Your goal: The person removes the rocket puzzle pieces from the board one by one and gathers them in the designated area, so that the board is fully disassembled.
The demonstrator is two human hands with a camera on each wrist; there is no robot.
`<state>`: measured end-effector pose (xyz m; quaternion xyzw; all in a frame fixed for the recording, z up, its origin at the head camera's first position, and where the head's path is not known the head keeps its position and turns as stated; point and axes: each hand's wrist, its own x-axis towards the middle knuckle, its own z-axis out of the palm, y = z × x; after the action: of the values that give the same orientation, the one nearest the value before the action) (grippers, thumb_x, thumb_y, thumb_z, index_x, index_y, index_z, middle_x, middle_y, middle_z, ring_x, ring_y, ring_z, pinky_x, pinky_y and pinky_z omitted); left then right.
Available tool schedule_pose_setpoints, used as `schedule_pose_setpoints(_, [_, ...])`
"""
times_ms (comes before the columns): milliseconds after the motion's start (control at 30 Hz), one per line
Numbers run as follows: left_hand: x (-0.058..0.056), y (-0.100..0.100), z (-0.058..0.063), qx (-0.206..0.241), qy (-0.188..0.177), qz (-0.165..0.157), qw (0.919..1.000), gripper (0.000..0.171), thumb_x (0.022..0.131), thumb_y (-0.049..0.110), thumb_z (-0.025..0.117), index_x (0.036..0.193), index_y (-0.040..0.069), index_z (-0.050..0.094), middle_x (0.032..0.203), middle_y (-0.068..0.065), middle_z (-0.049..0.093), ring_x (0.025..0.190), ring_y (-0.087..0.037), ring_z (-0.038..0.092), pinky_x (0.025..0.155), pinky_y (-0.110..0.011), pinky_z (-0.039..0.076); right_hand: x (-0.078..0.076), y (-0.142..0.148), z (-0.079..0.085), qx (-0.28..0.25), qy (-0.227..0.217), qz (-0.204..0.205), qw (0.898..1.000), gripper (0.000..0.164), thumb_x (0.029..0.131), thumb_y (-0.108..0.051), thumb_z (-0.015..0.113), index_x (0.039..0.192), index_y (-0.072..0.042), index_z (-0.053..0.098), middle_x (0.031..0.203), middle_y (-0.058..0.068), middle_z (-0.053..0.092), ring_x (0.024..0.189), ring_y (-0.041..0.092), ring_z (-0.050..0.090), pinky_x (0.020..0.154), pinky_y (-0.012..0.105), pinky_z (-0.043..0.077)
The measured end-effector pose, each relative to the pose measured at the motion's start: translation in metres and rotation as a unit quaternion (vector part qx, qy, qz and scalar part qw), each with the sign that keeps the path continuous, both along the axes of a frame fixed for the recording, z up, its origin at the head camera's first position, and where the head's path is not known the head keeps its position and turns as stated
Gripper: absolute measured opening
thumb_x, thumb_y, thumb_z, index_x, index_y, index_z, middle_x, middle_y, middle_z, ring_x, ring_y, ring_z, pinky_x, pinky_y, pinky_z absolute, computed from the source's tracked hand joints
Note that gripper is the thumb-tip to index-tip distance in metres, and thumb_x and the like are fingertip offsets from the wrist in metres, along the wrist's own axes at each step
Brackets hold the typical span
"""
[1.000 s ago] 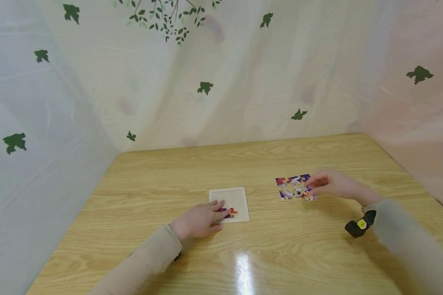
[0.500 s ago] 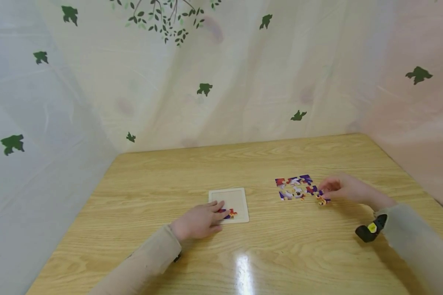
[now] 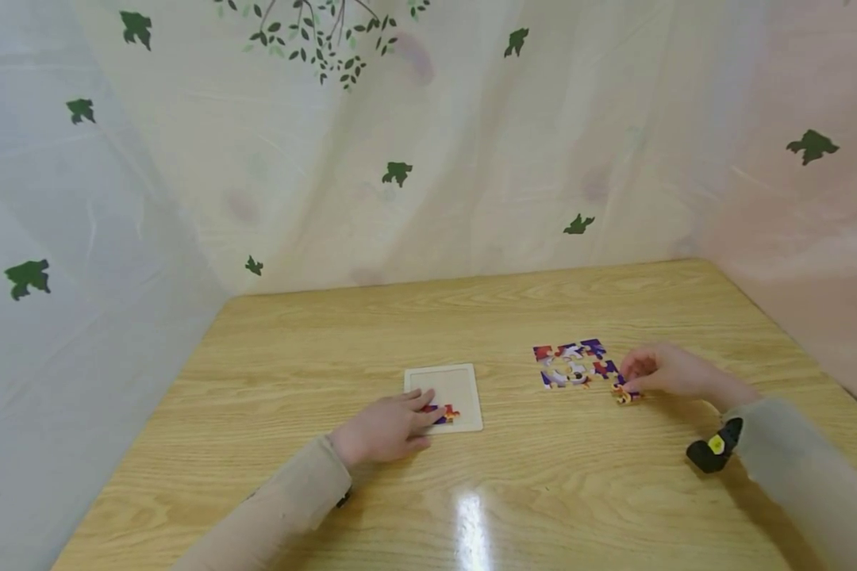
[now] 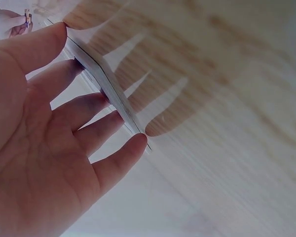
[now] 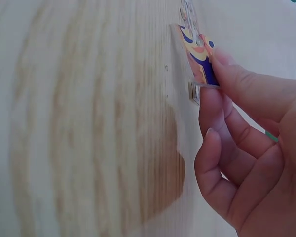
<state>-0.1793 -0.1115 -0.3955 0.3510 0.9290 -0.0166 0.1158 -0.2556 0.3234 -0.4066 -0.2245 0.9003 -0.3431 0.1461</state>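
My left hand [image 3: 382, 428] lies with straight, spread fingers on a pale square puzzle tray [image 3: 478, 400]. Its fingertips touch the tray's near left part, partly covering joined red and purple puzzle pieces [image 3: 451, 412]. In the left wrist view, the fingertips meet the tray edge [image 4: 113, 89]. Farther right, my right hand [image 3: 674, 373] pinches a puzzle piece [image 5: 201, 59] between thumb and index finger. That piece is yellow, orange and dark blue, and appears tilted in the right wrist view. Just left of the hand lie several loose puzzle pieces [image 3: 571, 374] in purple, red and white.
The wood-grain table [image 3: 314, 341] extends around both hands. Behind it hangs a pale curtain [image 3: 457, 222] with green leaf shapes, and curtains also flank the sides. A black wrist device [image 3: 714, 448] sits under the right sleeve.
My right hand has moved right and slightly nearer, drawing the pinched puzzle piece away from the loose group. The last half second shows only a small shift. My left hand stays still.
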Motion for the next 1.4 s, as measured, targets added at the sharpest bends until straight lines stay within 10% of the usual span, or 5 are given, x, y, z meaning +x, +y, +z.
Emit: schedule_pose_setpoints(1400, [0.001,0.000,-0.003,0.015,0.020,-0.002,0.9997,0.049,0.095,0.031,0.056,0.140,0.013,0.047,0.148,-0.019,0.037,0.135,-0.034,0.039,0.110,-0.042,0.036,0.003,-0.020,0.003,0.094,0.050,-0.028,0.994,0.014,0.081,-0.013,0.074,0.083,-0.006,0.062,0.070,-0.003,0.053,0.065,0.012,0.045,0.055,0.023,0.034])
